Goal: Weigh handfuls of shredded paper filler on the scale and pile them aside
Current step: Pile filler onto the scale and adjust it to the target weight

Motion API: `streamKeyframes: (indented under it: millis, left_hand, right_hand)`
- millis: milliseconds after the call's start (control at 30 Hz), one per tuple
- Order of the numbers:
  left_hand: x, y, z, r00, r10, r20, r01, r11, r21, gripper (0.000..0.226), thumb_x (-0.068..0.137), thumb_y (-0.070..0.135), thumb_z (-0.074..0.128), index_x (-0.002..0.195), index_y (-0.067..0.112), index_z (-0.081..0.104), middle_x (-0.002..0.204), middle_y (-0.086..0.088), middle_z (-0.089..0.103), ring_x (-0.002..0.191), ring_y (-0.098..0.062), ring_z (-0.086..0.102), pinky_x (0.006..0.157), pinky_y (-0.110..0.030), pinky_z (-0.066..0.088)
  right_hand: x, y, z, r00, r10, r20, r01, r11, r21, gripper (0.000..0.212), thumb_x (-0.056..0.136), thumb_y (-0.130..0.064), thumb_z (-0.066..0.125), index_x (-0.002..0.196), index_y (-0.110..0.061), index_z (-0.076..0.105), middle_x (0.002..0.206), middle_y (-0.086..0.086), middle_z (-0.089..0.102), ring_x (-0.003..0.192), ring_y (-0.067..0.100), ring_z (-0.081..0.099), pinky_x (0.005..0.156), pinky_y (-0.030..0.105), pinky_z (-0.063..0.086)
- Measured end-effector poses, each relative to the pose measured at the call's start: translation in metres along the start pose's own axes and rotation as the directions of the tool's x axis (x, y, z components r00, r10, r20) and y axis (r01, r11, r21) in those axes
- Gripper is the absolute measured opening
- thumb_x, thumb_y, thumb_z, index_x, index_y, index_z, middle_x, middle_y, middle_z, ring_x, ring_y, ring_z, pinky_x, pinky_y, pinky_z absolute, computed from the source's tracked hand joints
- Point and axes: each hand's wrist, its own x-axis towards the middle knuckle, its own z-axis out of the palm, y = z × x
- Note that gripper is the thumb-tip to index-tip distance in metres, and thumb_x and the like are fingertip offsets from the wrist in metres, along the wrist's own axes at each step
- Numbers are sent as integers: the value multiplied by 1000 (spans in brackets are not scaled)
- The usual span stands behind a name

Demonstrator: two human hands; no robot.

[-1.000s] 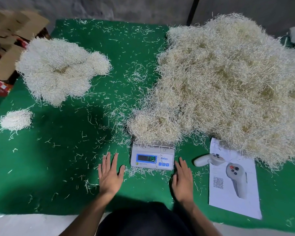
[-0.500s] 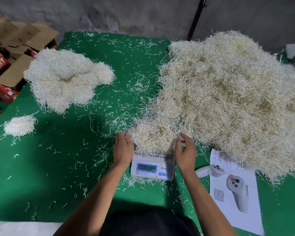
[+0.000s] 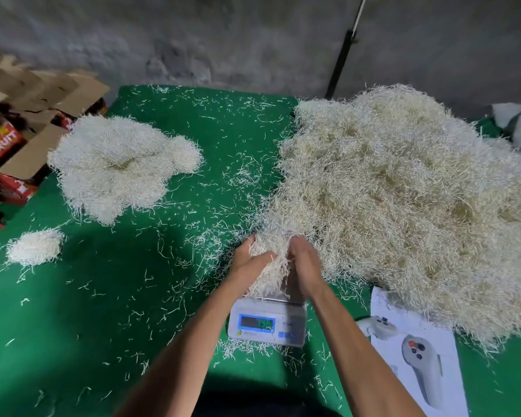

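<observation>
Head view, the only one: a handful of shredded paper (image 3: 268, 266) is clasped between the left hand (image 3: 248, 261) and the right hand (image 3: 303, 266), fingers of both curled into the wad from either side. The wad is held just above the scale (image 3: 266, 322), its lower strands trailing down toward the pan right under the fingertips.

Risk one: the big heap (image 3: 403, 212) lies touching the right hand's fingers on their outer side, so extra strands could be dragged along and the weighed portion spoiled (the edge of the heap and the handful cannot be told apart at the far fingertips).

Risk two: loose strands could be shed from between the palms onto the green cloth (image 3: 133, 326), already littered on the left fingers' side.

Risk three: the finished pile (image 3: 118, 164) sits well beyond the left fingers, with a small clump (image 3: 33, 246) nearer; a long carry with a slack grip would likely lose paper on the way.

The display is blurred and cannot be read.
</observation>
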Motion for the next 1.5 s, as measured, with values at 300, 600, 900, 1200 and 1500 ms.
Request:
streamKeyframes:
  millis: [300,600,900,1200,1500]
  left_hand:
    - [0,13,-12,994,-71,80,76,995,-62,82,77,51,64,148,16,43,159,-12,34,139,-29,38,103,-39,32]
    - [-2,-3,-54,990,-17,-137,11,999,-39,87,71,45,65,133,-13,49,138,-31,54,123,-44,54,104,-44,42]
    - [4,-8,-21,997,-76,2,75,996,52,60,101,38,55,150,6,42,159,-19,36,141,-29,40,112,-39,29]
    - [17,-12,-28,999,16,49,-25,980,197,94,68,57,86,139,10,44,129,-13,51,109,-21,53,86,-26,48]
    - [9,-47,-52,911,246,-332,-136,937,322,40,91,37,52,89,0,65,72,-16,63,60,-26,55,57,-37,49]
  right_hand:
    - [43,-34,-37,945,270,184,-286,956,63,20,101,-19,63,111,-1,65,69,12,55,49,18,45,45,21,41]
    - [97,-80,-148,939,76,-337,-59,996,60,16,104,-4,53,116,3,61,129,23,61,98,27,70,78,30,61]
    - [22,-37,-80,999,3,46,27,769,-639,34,100,-44,62,92,-13,71,79,9,73,67,19,74,72,38,63]
    - [-5,9,-33,976,179,121,-159,975,-157,58,90,-33,76,138,-6,56,71,11,70,57,23,66,62,41,61]
    - [-22,62,-71,944,-188,-271,35,874,-484,58,102,-68,37,113,-20,66,101,3,73,84,17,69,81,43,60]
